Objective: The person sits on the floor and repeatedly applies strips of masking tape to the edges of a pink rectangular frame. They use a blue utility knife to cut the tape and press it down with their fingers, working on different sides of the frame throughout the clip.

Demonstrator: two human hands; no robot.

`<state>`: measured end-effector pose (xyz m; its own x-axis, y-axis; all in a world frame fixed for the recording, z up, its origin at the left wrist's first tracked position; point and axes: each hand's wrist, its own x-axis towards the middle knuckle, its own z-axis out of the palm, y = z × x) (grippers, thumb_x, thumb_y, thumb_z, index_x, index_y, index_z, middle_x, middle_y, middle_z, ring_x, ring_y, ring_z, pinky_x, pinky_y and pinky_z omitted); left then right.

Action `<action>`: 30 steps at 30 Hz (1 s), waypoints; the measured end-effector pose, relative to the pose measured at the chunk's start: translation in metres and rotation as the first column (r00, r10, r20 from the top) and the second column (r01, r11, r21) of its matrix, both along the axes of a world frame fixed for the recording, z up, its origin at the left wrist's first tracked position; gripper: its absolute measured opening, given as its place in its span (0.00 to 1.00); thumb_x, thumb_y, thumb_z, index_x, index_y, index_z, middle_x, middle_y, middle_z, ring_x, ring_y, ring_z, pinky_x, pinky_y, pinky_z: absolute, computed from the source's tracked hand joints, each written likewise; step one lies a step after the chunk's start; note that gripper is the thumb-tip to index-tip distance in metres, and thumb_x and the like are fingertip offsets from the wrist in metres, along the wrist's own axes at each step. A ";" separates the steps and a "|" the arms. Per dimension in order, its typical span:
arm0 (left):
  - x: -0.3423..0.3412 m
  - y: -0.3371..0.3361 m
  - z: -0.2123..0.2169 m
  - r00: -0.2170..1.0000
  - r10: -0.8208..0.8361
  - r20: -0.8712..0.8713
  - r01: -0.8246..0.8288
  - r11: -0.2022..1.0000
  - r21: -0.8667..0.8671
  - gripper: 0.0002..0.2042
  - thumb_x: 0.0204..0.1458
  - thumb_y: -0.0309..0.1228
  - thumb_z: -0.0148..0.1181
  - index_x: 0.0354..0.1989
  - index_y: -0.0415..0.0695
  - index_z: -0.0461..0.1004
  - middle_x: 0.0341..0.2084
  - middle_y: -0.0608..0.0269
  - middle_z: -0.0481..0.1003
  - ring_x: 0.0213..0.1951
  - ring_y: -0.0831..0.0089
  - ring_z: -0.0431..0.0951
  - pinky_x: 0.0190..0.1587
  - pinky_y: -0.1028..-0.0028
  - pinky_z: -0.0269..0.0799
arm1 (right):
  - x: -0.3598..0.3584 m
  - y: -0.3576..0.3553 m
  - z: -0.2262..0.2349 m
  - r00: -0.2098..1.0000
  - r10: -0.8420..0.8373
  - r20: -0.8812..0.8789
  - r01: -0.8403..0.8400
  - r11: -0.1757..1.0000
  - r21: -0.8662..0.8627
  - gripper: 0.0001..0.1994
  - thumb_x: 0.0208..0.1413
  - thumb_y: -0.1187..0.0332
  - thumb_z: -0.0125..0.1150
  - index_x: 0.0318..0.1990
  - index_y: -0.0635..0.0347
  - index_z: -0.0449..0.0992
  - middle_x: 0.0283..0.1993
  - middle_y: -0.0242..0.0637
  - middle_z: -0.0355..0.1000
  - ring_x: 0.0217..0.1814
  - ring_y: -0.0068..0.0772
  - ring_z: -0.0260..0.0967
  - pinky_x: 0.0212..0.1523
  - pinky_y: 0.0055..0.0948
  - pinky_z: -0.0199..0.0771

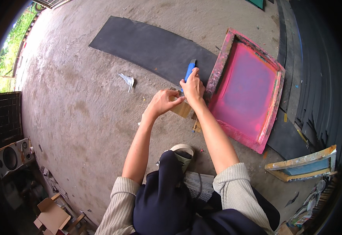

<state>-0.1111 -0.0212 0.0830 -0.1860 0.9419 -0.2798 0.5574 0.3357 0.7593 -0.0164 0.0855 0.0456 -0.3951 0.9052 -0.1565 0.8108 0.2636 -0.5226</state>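
Note:
My right hand (193, 85) is closed round a blue utility knife (189, 72), its grey blade end pointing away from me. Close beside it, my left hand (164, 102) has its thumb and fingers curled together at a yellowish-brown flat piece (182, 109), which looks like tape or thin board. Fingers hide part of that piece. Beyond my hands a long black sheet (151, 45) lies on the concrete floor. A pink-stained screen-printing frame (266, 133) with a purple mesh rests over the sheet's right end, right next to my right hand.
A scrap of clear plastic (128, 81) lies left of the sheet. At the right are black strips (316, 78) and a smaller wooden frame (300, 161). A speaker (13, 156) and a cardboard box (53, 215) stand at lower left. My shoe (183, 150) shows below my hands.

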 end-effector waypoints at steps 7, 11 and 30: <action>0.001 0.002 0.007 0.997 -0.033 -0.066 0.032 0.999 -0.015 0.25 0.49 0.52 0.53 0.33 0.39 0.79 0.27 0.47 0.78 0.32 0.54 0.79 0.39 0.63 0.72 | 0.061 0.007 0.057 0.845 -0.401 -0.354 0.274 0.893 -0.357 0.18 0.55 0.64 0.47 0.44 0.72 0.58 0.32 0.62 0.70 0.36 0.64 0.70 0.40 0.52 0.69; -0.002 0.006 -0.001 0.989 -0.098 -0.107 0.102 0.994 0.030 0.27 0.51 0.53 0.53 0.35 0.35 0.79 0.27 0.47 0.78 0.31 0.59 0.79 0.38 0.64 0.72 | 0.136 -0.043 0.058 0.857 -0.419 -0.301 0.278 0.867 -0.414 0.17 0.59 0.60 0.44 0.40 0.70 0.57 0.30 0.64 0.69 0.32 0.59 0.71 0.32 0.50 0.69; -0.002 0.011 -0.002 0.979 -0.155 -0.132 0.155 0.988 -0.014 0.25 0.51 0.51 0.51 0.35 0.37 0.79 0.24 0.45 0.77 0.31 0.52 0.78 0.38 0.62 0.72 | 0.135 -0.146 0.058 0.863 -0.467 -0.192 0.163 0.617 -0.770 0.19 0.62 0.61 0.36 0.44 0.75 0.54 0.19 0.51 0.68 0.13 0.43 0.69 0.16 0.39 0.70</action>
